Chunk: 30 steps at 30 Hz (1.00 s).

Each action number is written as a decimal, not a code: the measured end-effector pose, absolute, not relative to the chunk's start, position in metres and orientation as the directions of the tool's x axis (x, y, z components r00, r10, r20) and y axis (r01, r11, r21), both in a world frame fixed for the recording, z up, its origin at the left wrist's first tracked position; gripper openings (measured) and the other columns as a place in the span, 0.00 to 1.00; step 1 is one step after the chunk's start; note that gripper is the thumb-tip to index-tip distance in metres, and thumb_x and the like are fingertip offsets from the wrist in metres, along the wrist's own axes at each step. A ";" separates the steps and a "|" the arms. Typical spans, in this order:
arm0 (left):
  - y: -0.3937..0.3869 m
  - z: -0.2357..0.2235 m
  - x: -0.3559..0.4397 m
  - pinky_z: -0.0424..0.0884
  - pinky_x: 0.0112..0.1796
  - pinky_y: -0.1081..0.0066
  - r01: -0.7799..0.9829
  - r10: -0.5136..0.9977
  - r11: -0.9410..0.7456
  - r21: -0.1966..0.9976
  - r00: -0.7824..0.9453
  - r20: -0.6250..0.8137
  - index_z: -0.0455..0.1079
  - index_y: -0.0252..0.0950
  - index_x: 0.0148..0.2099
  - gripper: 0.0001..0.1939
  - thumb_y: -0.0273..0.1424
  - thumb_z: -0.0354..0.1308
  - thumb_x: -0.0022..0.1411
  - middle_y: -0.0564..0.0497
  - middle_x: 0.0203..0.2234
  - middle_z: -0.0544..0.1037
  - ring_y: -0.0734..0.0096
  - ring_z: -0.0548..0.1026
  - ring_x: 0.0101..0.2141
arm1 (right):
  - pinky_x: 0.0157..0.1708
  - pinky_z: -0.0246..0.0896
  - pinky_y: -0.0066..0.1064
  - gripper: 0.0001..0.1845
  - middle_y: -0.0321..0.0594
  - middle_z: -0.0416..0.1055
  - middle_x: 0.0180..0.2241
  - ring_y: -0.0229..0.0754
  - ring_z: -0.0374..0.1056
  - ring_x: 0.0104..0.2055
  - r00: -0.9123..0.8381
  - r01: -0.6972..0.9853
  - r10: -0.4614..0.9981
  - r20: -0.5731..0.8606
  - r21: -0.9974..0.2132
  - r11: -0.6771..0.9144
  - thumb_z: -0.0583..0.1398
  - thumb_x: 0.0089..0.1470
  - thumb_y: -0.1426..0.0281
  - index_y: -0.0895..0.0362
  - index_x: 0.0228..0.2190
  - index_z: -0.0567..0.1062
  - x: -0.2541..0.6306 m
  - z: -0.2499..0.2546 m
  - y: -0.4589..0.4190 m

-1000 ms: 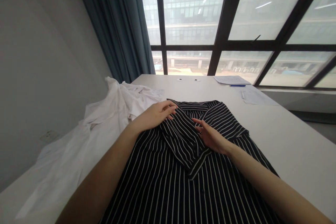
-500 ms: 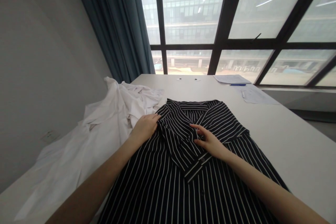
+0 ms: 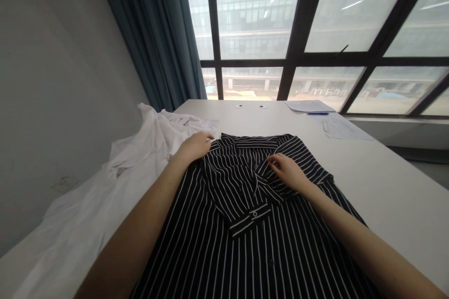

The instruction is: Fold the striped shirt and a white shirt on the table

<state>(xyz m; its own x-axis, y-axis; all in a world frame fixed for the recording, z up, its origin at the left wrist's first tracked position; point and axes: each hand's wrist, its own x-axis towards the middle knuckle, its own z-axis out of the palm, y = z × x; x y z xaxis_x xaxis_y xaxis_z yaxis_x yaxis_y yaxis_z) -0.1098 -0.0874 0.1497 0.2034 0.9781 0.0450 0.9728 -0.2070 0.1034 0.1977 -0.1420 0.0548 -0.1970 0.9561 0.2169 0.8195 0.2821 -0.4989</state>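
Note:
A black shirt with thin white stripes (image 3: 245, 243) lies flat on the white table (image 3: 386, 196), collar toward the window. One sleeve is folded across its chest, and the buttoned cuff (image 3: 253, 214) points toward me. My left hand (image 3: 194, 146) rests on the shirt's left shoulder beside the collar, fingers curled together over the fabric edge. My right hand (image 3: 289, 171) lies just right of the collar opening, fingers bent and pinching the striped cloth there.
A crumpled white garment (image 3: 133, 168) spreads along the table's left side, touching the striped shirt. Papers (image 3: 308, 105) and a blue pen (image 3: 317, 113) lie at the far edge by the window. A dark curtain (image 3: 157, 32) hangs at the back left.
My left hand has moved up and away to the shirt's shoulder. My right hand has slid toward the collar. The folded sleeve has shifted left, so its cuff and button now show.

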 end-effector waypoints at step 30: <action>-0.040 0.071 -0.046 0.67 0.51 0.66 0.918 0.915 -0.397 -0.014 0.394 -0.089 0.73 0.35 0.49 0.15 0.35 0.49 0.68 0.42 0.49 0.76 0.59 0.74 0.49 | 0.63 0.40 0.53 0.30 0.39 0.51 0.67 0.57 0.46 0.68 0.035 0.997 0.990 0.134 -0.070 -0.026 0.44 0.64 0.55 0.51 0.64 0.59 0.239 -0.004 -0.111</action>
<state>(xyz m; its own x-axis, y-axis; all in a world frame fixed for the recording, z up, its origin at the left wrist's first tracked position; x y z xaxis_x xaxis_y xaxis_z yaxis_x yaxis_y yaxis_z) -0.0464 -0.0400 0.0710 0.3944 0.9147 -0.0886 0.9177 -0.3970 -0.0137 0.2387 -0.1106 -0.0039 0.0350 0.9903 0.1341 0.9972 -0.0258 -0.0702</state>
